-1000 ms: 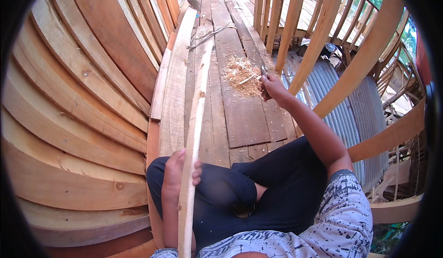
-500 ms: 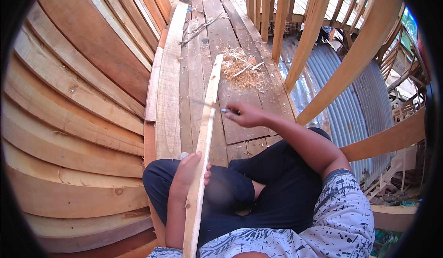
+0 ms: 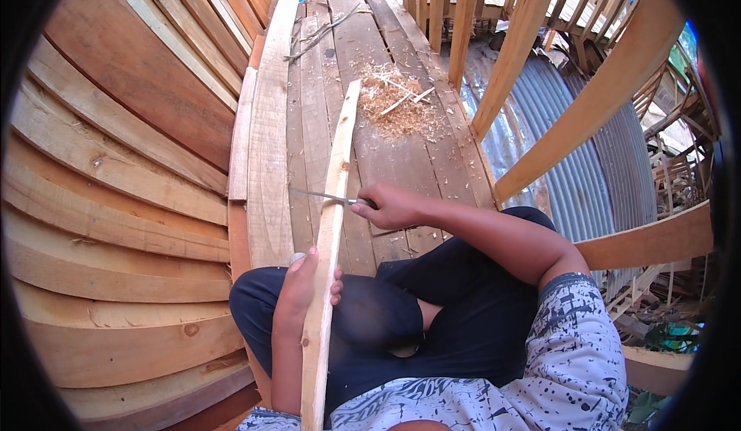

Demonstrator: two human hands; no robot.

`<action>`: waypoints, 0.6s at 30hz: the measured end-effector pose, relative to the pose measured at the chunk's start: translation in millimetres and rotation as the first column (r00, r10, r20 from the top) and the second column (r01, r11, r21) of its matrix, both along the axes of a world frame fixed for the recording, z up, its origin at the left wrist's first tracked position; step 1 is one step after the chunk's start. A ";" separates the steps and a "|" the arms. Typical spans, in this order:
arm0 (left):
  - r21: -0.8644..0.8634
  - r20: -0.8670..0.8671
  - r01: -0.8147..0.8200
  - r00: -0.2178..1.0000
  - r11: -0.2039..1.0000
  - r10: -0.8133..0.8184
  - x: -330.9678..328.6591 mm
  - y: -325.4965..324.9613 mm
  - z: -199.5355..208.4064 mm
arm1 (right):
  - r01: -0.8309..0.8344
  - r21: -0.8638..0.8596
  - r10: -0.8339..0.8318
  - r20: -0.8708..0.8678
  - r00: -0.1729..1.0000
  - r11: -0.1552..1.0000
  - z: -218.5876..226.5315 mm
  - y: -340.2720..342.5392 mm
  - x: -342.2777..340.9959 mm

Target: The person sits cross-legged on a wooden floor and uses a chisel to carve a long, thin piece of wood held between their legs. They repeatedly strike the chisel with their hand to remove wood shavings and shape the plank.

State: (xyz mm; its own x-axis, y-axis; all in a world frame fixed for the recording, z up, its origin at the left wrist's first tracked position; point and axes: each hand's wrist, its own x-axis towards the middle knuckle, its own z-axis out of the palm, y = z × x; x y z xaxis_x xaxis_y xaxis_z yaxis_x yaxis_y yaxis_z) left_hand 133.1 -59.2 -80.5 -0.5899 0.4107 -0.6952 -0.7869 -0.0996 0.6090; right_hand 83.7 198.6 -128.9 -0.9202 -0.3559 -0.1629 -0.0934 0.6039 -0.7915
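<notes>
A long pale wooden strip [image 3: 330, 236] slants up from my lap, its far end narrowed near the shavings. My left hand [image 3: 307, 283] is closed around its middle, with the thumb along one side and the fingertips showing on the other. In my right hand [image 3: 388, 206] I grip the handle of a knife [image 3: 343, 199]. The thin blade lies across the strip, beyond my left hand, and its tip sticks out past the strip's left side.
Wood shavings [image 3: 397, 107] are heaped on the plank floor [image 3: 309, 134] ahead. A board wall [image 3: 123, 238] rises at left. To the right stand wooden balusters [image 3: 505, 60], with corrugated metal sheeting [image 3: 556, 138] beyond them. Thin dry twigs [image 3: 323, 36] lie farther off.
My right hand has come nearer along the strip and a little left, bringing the knife blade with it. My left hand keeps its hold; the whole view has shifted slightly.
</notes>
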 end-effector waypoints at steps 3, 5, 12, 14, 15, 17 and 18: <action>-0.033 -0.017 0.019 1.000 0.999 -0.019 1.3 0.6 -2.0 | 0.012 0.112 -0.009 -0.026 1.000 0.994 12.3 -16.5 9.2; -0.053 -0.028 0.024 0.999 0.998 -0.026 1.9 1.1 -2.0 | -0.026 0.161 0.026 0.001 1.000 0.987 30.6 -29.1 20.9; -0.057 -0.066 -0.005 0.998 0.998 0.002 -0.6 -2.9 -4.2 | 0.013 0.076 -0.007 -0.081 0.997 0.997 9.3 -32.4 21.0; -0.059 -0.071 -0.010 0.997 0.998 0.005 -1.8 -4.7 -7.4 | 0.007 0.069 -0.004 -0.051 0.999 0.998 8.7 -35.3 20.1; -0.063 -0.073 -0.011 0.997 0.998 0.007 -2.2 -5.9 -8.3 | 0.004 0.066 -0.001 -0.038 0.999 0.998 9.1 -36.6 19.5; -0.054 -0.078 -0.015 0.997 0.998 0.011 -2.3 -6.4 -10.2 | -0.003 0.048 0.005 -0.044 0.999 0.999 6.3 -38.3 19.1; -0.042 -0.080 -0.017 0.997 0.999 0.013 -2.4 -6.2 -11.2 | -0.006 0.038 0.008 -0.048 0.999 0.999 4.0 -38.1 18.9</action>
State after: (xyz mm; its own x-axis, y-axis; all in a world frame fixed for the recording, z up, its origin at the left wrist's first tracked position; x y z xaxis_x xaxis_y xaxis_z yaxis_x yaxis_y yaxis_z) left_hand 130.7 -65.5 -91.7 -0.6499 0.3725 -0.6625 -0.7345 -0.0838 0.6734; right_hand 102.6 160.6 -124.9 -0.9249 -0.3564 -0.1322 -0.1347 0.6324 -0.7628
